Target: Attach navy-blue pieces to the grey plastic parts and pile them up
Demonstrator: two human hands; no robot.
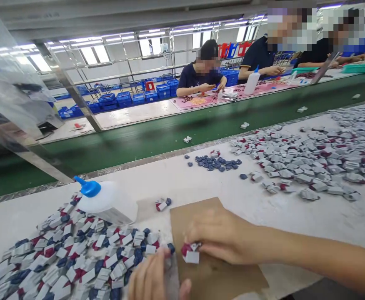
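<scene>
My right hand [220,237] rests on a brown cardboard sheet [207,275] with its fingers pinched on a small grey and red part [191,253]. My left hand [153,279] comes up from the bottom edge, fingers curled beside that part and touching the edge of a heap of grey, red and blue parts [76,258]. What the left fingers hold, if anything, is hidden. A white glue bottle with a blue nozzle [106,201] lies on its side behind the heap.
A big spread of grey parts [320,162] covers the right of the white table, with a small cluster of dark blue caps [216,163] near it. A green conveyor belt [157,135] runs behind. Three seated people work at the far bench. Blue crates [123,100] stand beyond.
</scene>
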